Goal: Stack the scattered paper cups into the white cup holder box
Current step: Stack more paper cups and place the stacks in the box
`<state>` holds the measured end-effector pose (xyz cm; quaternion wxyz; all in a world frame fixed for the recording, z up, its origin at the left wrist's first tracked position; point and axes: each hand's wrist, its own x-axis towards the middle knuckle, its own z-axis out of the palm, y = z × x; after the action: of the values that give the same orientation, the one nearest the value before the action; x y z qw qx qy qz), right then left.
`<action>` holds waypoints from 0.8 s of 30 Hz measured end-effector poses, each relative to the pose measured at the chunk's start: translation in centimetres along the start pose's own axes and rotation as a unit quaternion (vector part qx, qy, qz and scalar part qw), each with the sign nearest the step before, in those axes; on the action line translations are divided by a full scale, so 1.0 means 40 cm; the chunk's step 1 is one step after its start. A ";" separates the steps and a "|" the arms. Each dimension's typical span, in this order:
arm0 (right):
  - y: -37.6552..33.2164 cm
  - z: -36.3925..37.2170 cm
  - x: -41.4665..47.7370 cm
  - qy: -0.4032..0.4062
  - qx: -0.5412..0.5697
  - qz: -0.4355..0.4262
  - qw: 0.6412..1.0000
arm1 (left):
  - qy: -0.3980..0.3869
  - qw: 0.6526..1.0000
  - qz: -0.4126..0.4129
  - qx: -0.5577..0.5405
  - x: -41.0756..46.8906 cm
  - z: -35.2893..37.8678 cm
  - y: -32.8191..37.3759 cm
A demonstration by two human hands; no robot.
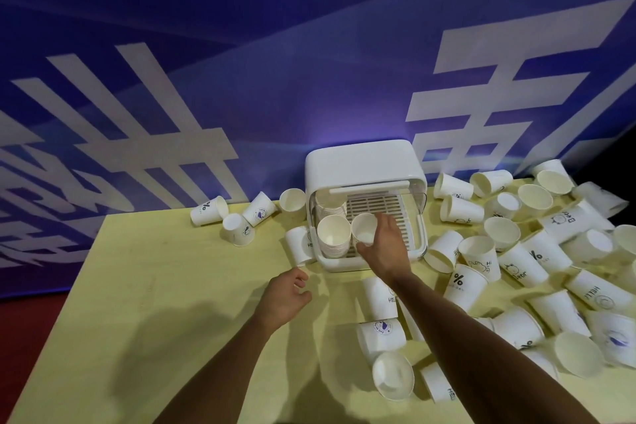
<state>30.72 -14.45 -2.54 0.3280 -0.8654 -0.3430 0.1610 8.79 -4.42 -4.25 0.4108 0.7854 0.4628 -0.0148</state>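
The white cup holder box (364,165) stands at the table's far middle, its front open over a slatted tray. Inside on the left sits a stack of paper cups (333,236), with more cups behind it. My right hand (385,248) grips a single paper cup (364,229) over the tray, just right of that stack. My left hand (287,294) hovers above the table in front of the box's left corner, fingers loosely curled, holding nothing. A cup (298,244) lies against the box's left side.
Several loose cups (516,262) cover the table's right side and the near right (392,375). A few more cups (237,213) lie left of the box. The yellow table (155,286) backs onto a blue banner wall.
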 end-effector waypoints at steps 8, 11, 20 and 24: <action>0.011 0.011 -0.006 0.000 0.001 0.002 1.000 | 0.009 1.000 -0.009 -0.001 -0.004 0.011 -0.020; 0.009 0.008 -0.018 0.027 -0.021 -0.015 0.999 | 0.009 1.000 -0.015 -0.007 -0.003 0.007 -0.021; -0.096 0.009 -0.048 0.058 -0.014 -0.133 0.989 | 0.012 1.000 -0.021 -0.015 0.009 -0.052 -0.023; -0.165 0.045 -0.038 0.033 -0.024 -0.161 0.986 | 0.036 0.999 -0.014 -0.023 0.018 -0.107 -0.038</action>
<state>25.51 -11.05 0.69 0.3396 -0.8115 -0.4704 0.0694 6.55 -0.74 -2.67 0.4115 0.7693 0.4885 0.0183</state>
